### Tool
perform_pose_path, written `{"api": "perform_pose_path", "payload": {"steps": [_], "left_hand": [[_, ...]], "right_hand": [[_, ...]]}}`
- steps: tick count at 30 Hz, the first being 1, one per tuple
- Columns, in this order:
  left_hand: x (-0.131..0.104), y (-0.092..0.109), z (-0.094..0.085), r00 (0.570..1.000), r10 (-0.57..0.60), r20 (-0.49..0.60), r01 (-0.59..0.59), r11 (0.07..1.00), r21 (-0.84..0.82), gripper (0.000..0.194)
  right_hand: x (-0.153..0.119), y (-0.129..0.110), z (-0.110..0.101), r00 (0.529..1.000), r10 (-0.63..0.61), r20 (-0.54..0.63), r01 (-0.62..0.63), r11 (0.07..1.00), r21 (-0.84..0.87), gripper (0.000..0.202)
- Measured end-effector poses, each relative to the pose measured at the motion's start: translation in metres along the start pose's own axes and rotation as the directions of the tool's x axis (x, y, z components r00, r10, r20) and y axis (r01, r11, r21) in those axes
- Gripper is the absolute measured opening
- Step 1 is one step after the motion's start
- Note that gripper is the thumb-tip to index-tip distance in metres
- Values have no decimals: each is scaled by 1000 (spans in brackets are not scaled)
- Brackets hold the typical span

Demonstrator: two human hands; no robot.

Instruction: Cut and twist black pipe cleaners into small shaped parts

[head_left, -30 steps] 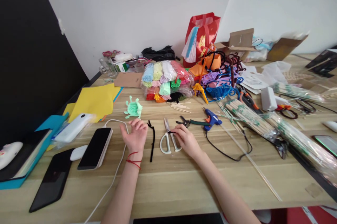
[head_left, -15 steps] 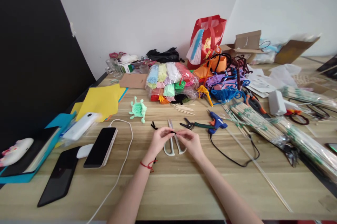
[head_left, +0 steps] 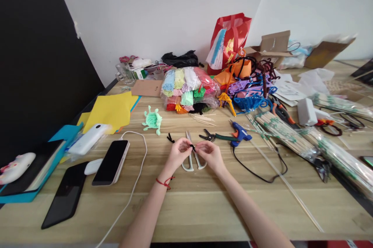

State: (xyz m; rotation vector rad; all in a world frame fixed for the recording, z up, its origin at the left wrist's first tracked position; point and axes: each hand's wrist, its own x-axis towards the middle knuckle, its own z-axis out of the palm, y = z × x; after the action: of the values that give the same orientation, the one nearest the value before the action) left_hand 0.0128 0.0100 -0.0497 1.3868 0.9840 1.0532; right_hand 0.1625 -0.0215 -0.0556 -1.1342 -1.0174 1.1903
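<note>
My left hand (head_left: 177,154) and my right hand (head_left: 211,156) meet over the middle of the table, fingertips pinched on a short black pipe cleaner (head_left: 192,147). Most of it is covered by the fingers. Beneath the hands lie scissors (head_left: 189,168) with white handles, blades pointing away. Another short black pipe cleaner piece (head_left: 170,138) rests just beyond my left hand. To the right of the scissors are small cutters (head_left: 208,135) with dark green handles. A mint-green pipe cleaner figure (head_left: 152,120) with several knobbed limbs sits farther back on the left.
A blue glue gun (head_left: 241,133) with a black cord lies to the right, near bagged wooden sticks (head_left: 287,135). Bagged coloured pipe cleaners (head_left: 188,88) and a red bag (head_left: 230,42) stand behind. Leftward are a phone (head_left: 111,162), its white cable (head_left: 140,178) and yellow sheets (head_left: 109,112).
My fingertips have shifted slightly, and more of the black pipe cleaner shows between them. The camera view has moved a little; the things on the table have stayed put.
</note>
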Motion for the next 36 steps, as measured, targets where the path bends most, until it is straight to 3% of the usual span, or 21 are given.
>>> {"api": "perform_pose_path", "payload": {"steps": [6, 12, 24, 31, 36], "left_hand": [[1, -6, -2, 1000, -2, -8, 2, 1000, -2, 16], [1, -8, -4, 999, -22, -23, 22, 1000, -9, 19], [-1, 3, -3, 1000, 4, -2, -4, 997, 77, 22], [-2, 3, -1, 999, 18, -38, -16, 998, 62, 22], [-4, 7, 2, 998, -29, 58, 28, 1000, 10, 21]], "right_hand": [[0, 2, 0, 1000, 14, 17, -14, 1000, -9, 34], [-1, -1, -3, 998, 46, 45, -39, 989, -142, 33], [4, -13, -7, 993, 108, -52, -103, 991, 88, 39], [5, -16, -12, 988, 142, 55, -145, 988, 61, 38], [5, -16, -13, 994, 87, 69, -93, 993, 75, 35]]}}
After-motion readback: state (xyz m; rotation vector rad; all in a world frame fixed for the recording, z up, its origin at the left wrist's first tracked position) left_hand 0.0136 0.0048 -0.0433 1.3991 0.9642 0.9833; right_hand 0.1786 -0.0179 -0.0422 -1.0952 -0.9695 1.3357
